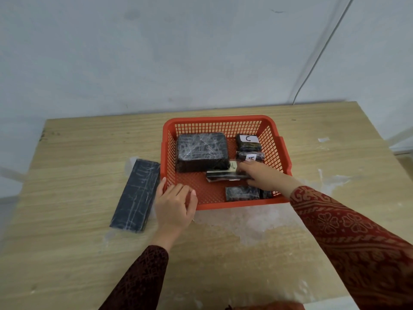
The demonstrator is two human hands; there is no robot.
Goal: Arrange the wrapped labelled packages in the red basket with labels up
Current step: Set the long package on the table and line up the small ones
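Head camera looks down on a wooden table where the red basket sits near the middle. The right hand reaches over the basket's near right corner and rests on a slim dark package lying on the basket floor; its fingers are curled down on that package's right end, though whether they pinch it or only press on it is hard to tell from this angle. The left hand rests at the basket's near left corner with fingers loosely spread, touching the rim and gripping nothing.

The main risk, as I judge it, is the slim package turning over or sliding under the big one as it is nudged, which would hide its label; the shiny wrap looks slippery, so a one-ended hold could let it twist. The basket could also skid if the left hand lets go.

Inside the basket, a large wrapped block fills the far left, with no label showing on top. Along the right wall lie a package marked C and, just nearer, a package marked A, both labels up. A pale label peeks out beside the slim package. Another small package lies against the near wall, no label visible. A long wrapped package remains outside, on the table just left of the basket.
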